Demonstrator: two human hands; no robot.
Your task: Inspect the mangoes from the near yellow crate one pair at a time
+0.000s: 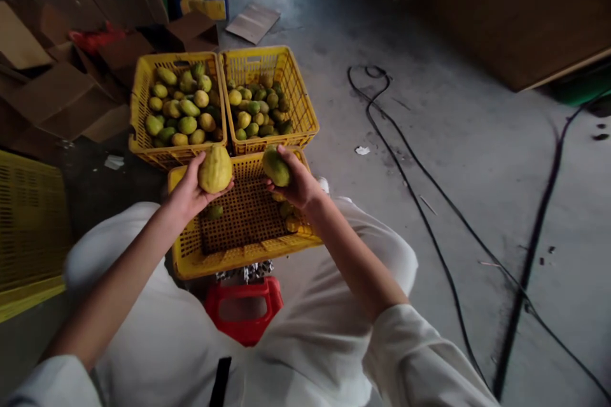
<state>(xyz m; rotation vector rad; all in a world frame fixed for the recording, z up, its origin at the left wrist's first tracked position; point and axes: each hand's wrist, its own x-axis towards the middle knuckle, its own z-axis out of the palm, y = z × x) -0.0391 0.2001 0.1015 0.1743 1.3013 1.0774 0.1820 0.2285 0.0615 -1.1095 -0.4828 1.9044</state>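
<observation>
My left hand (187,194) is closed around a large yellow fruit (215,169), held up over the near yellow crate (238,257). My right hand (298,183) grips a smaller green fruit (275,167) above the same crate's far right corner. A few fruits lie in that crate, most of its mesh floor bare. Beyond it stand two more yellow crates: the left crate (138,116) holds several larger yellow-green fruits, the right crate (301,105) several smaller ones. I sit in white clothes with my knees on either side of the near crate.
A red stool (244,311) shows between my legs. Another yellow crate (29,229) stands at the left edge. Brown cardboard boxes (57,95) pile up at the back left. Black cables (415,191) run across the grey concrete floor on the right.
</observation>
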